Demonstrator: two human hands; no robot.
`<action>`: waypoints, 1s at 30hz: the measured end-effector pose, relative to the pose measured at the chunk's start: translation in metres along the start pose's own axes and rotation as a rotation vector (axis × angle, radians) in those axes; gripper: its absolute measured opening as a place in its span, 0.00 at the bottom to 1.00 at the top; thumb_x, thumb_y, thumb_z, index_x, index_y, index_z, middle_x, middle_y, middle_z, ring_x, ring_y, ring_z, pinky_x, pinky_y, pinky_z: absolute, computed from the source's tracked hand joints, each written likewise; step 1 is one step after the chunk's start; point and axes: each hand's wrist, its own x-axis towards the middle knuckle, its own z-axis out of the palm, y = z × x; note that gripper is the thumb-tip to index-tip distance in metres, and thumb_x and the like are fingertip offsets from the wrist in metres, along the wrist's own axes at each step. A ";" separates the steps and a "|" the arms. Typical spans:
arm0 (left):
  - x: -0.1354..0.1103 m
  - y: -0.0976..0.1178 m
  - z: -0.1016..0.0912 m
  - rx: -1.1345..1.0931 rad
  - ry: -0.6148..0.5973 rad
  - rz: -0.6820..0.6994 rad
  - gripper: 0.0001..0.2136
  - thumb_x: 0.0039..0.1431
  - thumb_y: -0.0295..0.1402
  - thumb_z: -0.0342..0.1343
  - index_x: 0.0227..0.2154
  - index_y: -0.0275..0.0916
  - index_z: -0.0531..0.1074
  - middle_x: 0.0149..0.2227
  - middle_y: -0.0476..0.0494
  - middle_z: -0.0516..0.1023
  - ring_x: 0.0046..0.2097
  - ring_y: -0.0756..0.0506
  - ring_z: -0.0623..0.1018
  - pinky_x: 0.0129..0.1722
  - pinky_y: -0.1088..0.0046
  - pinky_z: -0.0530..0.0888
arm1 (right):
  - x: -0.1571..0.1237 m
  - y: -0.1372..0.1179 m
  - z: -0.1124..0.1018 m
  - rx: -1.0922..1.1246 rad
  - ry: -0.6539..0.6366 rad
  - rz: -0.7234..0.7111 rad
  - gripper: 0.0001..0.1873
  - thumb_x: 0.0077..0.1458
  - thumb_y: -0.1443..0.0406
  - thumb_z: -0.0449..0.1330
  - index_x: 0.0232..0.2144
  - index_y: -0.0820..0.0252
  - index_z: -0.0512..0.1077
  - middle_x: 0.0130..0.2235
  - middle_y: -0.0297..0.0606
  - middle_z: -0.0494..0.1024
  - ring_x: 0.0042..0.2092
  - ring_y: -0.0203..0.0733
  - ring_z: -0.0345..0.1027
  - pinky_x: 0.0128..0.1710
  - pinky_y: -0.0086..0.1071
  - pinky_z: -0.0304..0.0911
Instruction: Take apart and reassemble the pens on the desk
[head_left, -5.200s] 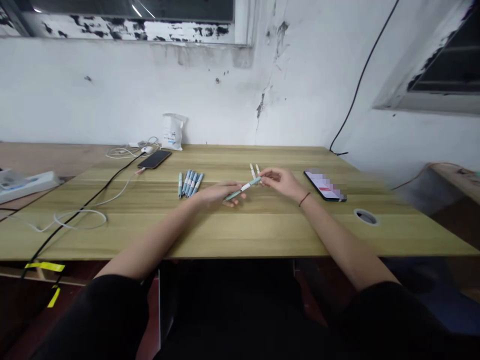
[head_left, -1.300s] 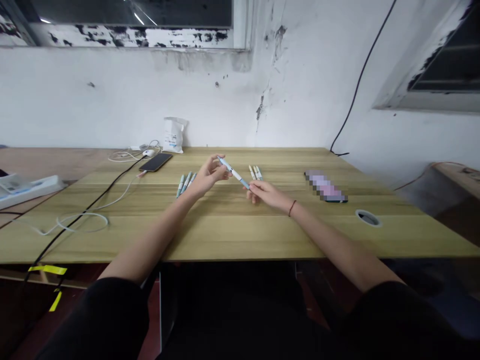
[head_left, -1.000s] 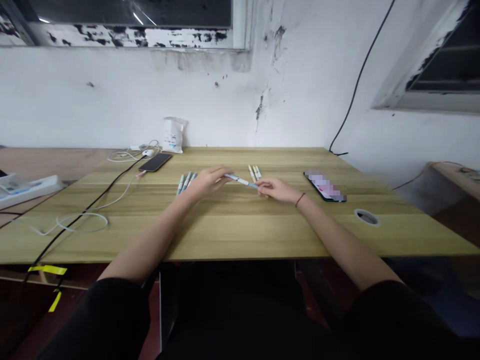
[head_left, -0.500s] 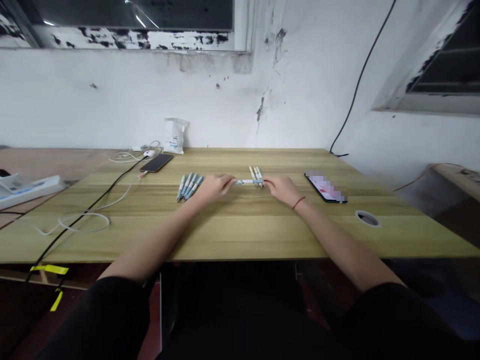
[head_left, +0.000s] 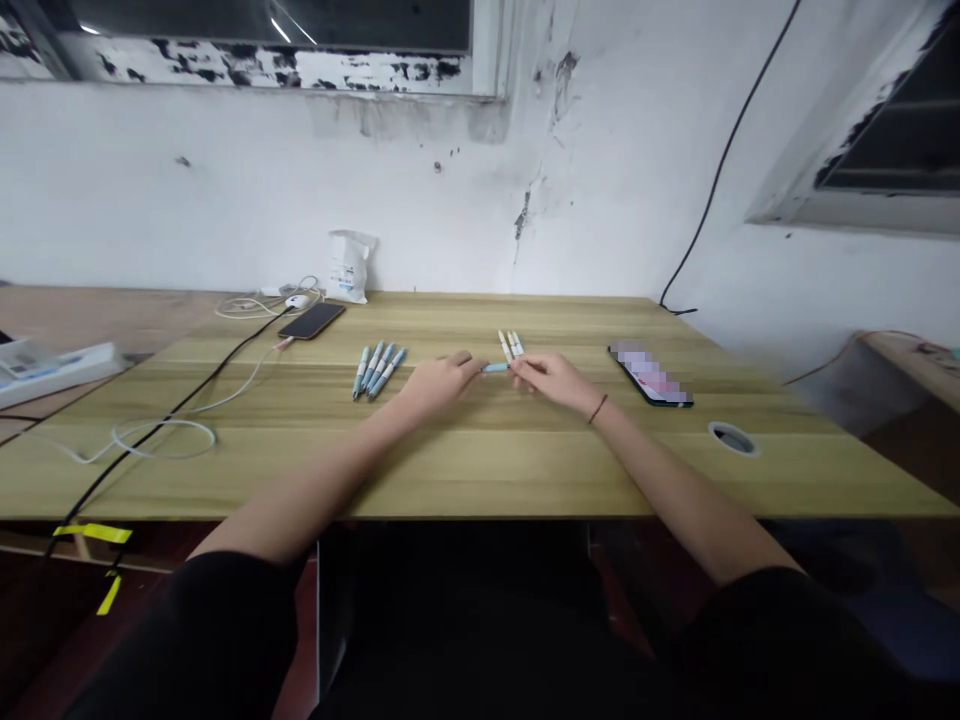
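A pen point(head_left: 495, 368) with a light blue barrel lies sideways between my two hands, just above the wooden table. My right hand point(head_left: 553, 379) pinches its right part, which the fingers hide. On the other side, my left hand point(head_left: 444, 382) has its fingers closed at the pen's left end. Left of my left hand, several blue and white pens point(head_left: 379, 370) lie side by side on the table. Behind my right hand lie a few cream and white pens point(head_left: 510, 344), their near ends covered by the fingers.
On the wooden table point(head_left: 465, 460), a phone point(head_left: 651, 376) lies at right beside a round cable hole point(head_left: 733, 438). Another phone point(head_left: 312, 321), white cables point(head_left: 161, 432) and a white packet point(head_left: 349, 266) are at left. A power strip point(head_left: 67, 368) sits at far left.
My hands have come closer together, so less of the pen shows between them. My right hand has shifted left along it and now covers the near ends of the cream pens.
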 end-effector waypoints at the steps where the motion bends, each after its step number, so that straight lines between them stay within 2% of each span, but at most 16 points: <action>1: 0.000 0.000 0.000 -0.007 -0.008 0.019 0.17 0.65 0.40 0.40 0.49 0.43 0.69 0.42 0.39 0.73 0.38 0.44 0.76 0.32 0.72 0.67 | 0.000 0.000 0.000 0.005 -0.014 0.001 0.23 0.57 0.50 0.50 0.30 0.64 0.73 0.28 0.39 0.76 0.25 0.34 0.63 0.27 0.29 0.60; 5: -0.002 0.002 0.000 -0.069 -0.047 0.079 0.20 0.65 0.40 0.37 0.49 0.40 0.70 0.40 0.39 0.74 0.38 0.45 0.75 0.35 0.72 0.68 | 0.001 0.002 0.000 0.038 -0.017 -0.028 0.20 0.55 0.52 0.53 0.28 0.63 0.71 0.28 0.37 0.74 0.26 0.33 0.63 0.28 0.29 0.60; 9: -0.003 0.003 0.001 -0.216 -0.053 0.094 0.20 0.65 0.38 0.38 0.55 0.41 0.64 0.43 0.39 0.75 0.40 0.44 0.75 0.39 0.70 0.69 | 0.002 0.003 0.003 0.155 -0.008 -0.027 0.16 0.50 0.54 0.58 0.33 0.61 0.70 0.31 0.37 0.74 0.31 0.37 0.67 0.29 0.31 0.63; 12: -0.002 0.002 0.001 -0.339 -0.100 0.080 0.20 0.65 0.37 0.37 0.56 0.39 0.61 0.39 0.40 0.77 0.37 0.45 0.76 0.40 0.69 0.69 | 0.002 0.004 0.004 0.172 -0.005 -0.067 0.17 0.49 0.55 0.61 0.37 0.60 0.70 0.38 0.39 0.73 0.35 0.38 0.68 0.32 0.31 0.64; 15: -0.001 0.002 0.000 -0.497 -0.142 0.079 0.20 0.65 0.37 0.36 0.54 0.37 0.63 0.36 0.43 0.76 0.37 0.46 0.75 0.41 0.70 0.68 | 0.000 0.002 0.004 0.156 -0.032 -0.046 0.19 0.51 0.53 0.59 0.41 0.59 0.68 0.38 0.38 0.73 0.31 0.35 0.66 0.30 0.30 0.63; 19: 0.000 0.003 -0.002 -0.664 -0.173 0.034 0.20 0.65 0.39 0.36 0.53 0.38 0.65 0.34 0.46 0.75 0.36 0.48 0.73 0.40 0.72 0.67 | -0.001 -0.001 0.005 0.078 -0.061 0.025 0.22 0.57 0.49 0.50 0.29 0.62 0.68 0.25 0.34 0.70 0.24 0.33 0.62 0.25 0.28 0.58; 22: 0.000 0.004 -0.002 -0.727 -0.195 -0.017 0.21 0.63 0.43 0.40 0.51 0.39 0.67 0.34 0.46 0.74 0.35 0.49 0.71 0.38 0.73 0.67 | -0.001 -0.002 0.006 0.019 -0.052 -0.006 0.23 0.57 0.50 0.49 0.23 0.62 0.67 0.22 0.34 0.68 0.25 0.33 0.61 0.26 0.29 0.57; 26: -0.001 0.003 0.001 -0.820 -0.193 -0.050 0.22 0.58 0.46 0.49 0.51 0.40 0.65 0.34 0.48 0.74 0.34 0.49 0.71 0.37 0.74 0.66 | 0.000 0.000 0.005 0.067 -0.046 -0.086 0.17 0.53 0.53 0.56 0.33 0.62 0.71 0.29 0.36 0.73 0.29 0.36 0.65 0.30 0.31 0.60; 30: -0.003 0.004 0.001 -0.908 -0.183 -0.084 0.19 0.58 0.45 0.50 0.48 0.40 0.66 0.34 0.48 0.73 0.32 0.51 0.70 0.35 0.75 0.67 | 0.002 0.004 0.006 0.157 -0.013 -0.085 0.19 0.49 0.54 0.61 0.39 0.60 0.71 0.39 0.40 0.75 0.36 0.38 0.68 0.35 0.32 0.63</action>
